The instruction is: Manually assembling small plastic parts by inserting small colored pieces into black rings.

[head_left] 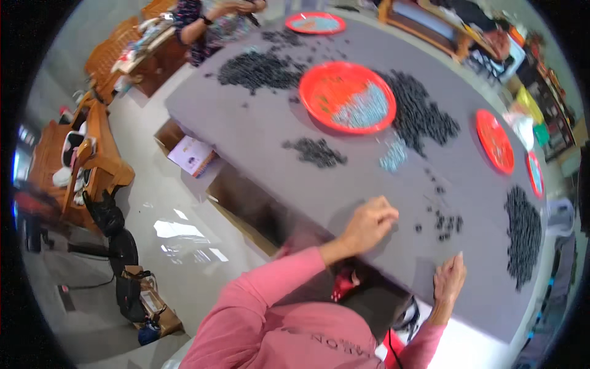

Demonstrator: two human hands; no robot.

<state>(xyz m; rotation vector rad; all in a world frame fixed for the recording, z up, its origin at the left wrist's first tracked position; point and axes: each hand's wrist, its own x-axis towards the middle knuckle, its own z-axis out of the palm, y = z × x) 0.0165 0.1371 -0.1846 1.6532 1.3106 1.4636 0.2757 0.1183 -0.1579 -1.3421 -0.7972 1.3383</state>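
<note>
My left hand (370,223) is just above the grey table near its front edge, its fingers curled closed. Whatever it may hold is hidden. To its right, lower in the view, my right hand (450,280) is closed in a pinch, with a small pale tip showing at the fingers that is too small to name. Just beyond my right hand lies a loose group of small round black pieces (447,225). Farther off, a little heap of light blue pieces (393,155) rests in front of a large red plate (312,111), which holds more light blue pieces.
Heaps of black pieces (261,71) flank the large plate; another black heap (524,240) lies at the right. Smaller red plates (495,141) stand near the table's edges. Open cardboard boxes (246,206) sit below the left edge. Another person (212,24) is at the far left.
</note>
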